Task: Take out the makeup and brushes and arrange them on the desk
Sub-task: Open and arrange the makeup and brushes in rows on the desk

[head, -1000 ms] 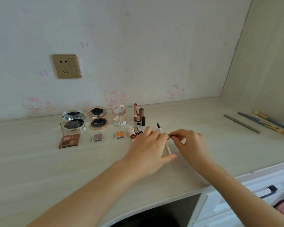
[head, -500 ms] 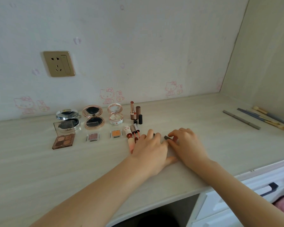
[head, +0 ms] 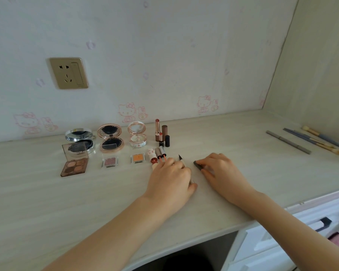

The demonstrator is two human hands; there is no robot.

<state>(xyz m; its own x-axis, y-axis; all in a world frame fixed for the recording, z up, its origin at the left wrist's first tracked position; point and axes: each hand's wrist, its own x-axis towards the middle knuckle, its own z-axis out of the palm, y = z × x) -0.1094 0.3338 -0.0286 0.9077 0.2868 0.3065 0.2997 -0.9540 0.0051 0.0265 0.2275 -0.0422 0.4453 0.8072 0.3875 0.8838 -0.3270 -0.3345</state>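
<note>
Back wall (head: 164, 45): in front of you, pale, with faint pink cartoon cat prints.
Socket (head: 68, 73): gold plate on this wall, at your 11 o'clock.
Side panel (head: 317, 65): light wood grain, at your 2 o'clock, it meets the wall in a corner.
Desk (head: 47, 202): light wood-grain top, under you.
Drawers (head: 272, 249): white, dark handle, at your 4 o'clock.
Light: soft and even.

A pale, wood-grain laminate worktop (head: 47, 202) runs along a white wall papered with faint pink cartoon cats (head: 127, 112). A gold-coloured rectangular wall socket with a switch (head: 68, 73) is set into the wall at the left. At the lower right, white drawer fronts carry a dark handle (head: 323, 223). A pale wood-grain side panel (head: 317, 65) closes the right.
</note>
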